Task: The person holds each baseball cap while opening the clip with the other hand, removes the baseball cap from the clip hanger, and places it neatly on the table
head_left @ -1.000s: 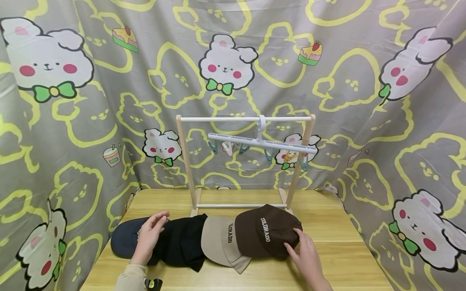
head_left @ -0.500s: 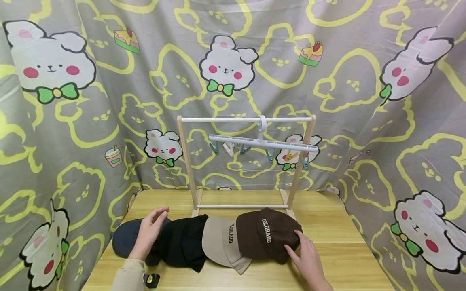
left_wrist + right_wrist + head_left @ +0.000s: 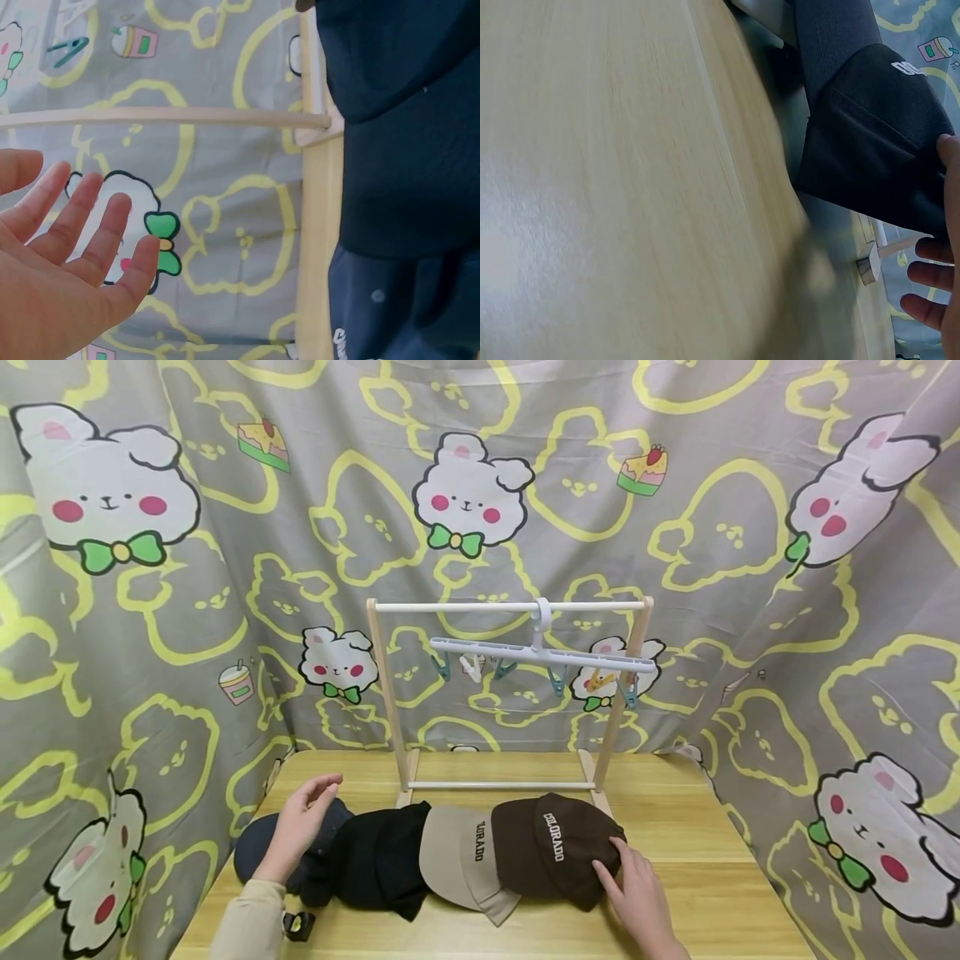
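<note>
A row of overlapping caps lies across the tabletop in the head view: a navy cap (image 3: 257,846) at left, a black cap (image 3: 375,860), a beige cap (image 3: 450,860) and a dark brown cap (image 3: 525,852) lettered COLORADO at right. My right hand (image 3: 643,897) holds the crown end of the brown cap with thumb and fingers; its thumb (image 3: 948,150) lies on the dark fabric in the right wrist view. Above the navy cap, my left hand (image 3: 297,827) hovers with nothing in it. Its fingers spread loosely in the left wrist view, apart from the caps.
Behind the caps stands a wooden rack (image 3: 385,693) with a white top bar. A pale clip hanger (image 3: 540,653) hangs from it, carrying several coloured clips. Patterned curtains (image 3: 465,410) surround the wooden table (image 3: 697,877). A small black object (image 3: 298,927) sits by my left wrist.
My left hand has risen and drawn back leftward, uncovering more of the navy cap. The brown cap's crown has sunk slightly, with my right hand staying at it.
</note>
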The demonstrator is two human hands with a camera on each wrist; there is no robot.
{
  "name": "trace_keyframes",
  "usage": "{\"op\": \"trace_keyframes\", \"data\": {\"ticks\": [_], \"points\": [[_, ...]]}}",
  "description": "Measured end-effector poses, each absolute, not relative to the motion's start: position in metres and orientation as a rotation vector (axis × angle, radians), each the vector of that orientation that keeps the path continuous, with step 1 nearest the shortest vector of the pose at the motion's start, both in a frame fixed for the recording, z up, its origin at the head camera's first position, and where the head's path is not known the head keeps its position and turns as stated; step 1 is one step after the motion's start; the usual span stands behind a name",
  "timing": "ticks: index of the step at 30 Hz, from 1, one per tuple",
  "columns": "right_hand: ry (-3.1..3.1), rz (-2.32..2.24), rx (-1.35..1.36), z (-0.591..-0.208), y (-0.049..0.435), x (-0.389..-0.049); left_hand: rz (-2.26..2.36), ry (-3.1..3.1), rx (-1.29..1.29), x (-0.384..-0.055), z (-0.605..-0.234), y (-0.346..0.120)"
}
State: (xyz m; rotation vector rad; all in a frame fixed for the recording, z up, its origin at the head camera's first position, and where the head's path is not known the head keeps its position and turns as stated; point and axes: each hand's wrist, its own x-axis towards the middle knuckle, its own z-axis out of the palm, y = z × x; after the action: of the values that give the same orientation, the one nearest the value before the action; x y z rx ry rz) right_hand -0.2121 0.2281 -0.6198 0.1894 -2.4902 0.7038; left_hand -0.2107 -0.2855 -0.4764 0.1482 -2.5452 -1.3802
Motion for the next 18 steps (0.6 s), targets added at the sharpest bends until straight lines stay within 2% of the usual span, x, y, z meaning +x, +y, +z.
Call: {"op": "trace_keyframes", "data": {"ticks": [18], "points": [[-2.614,0.610,0.152,-0.620,0.246,-0.215,-1.261,-2.554,0.016,-0.220,-0.458,-0.280]]}}
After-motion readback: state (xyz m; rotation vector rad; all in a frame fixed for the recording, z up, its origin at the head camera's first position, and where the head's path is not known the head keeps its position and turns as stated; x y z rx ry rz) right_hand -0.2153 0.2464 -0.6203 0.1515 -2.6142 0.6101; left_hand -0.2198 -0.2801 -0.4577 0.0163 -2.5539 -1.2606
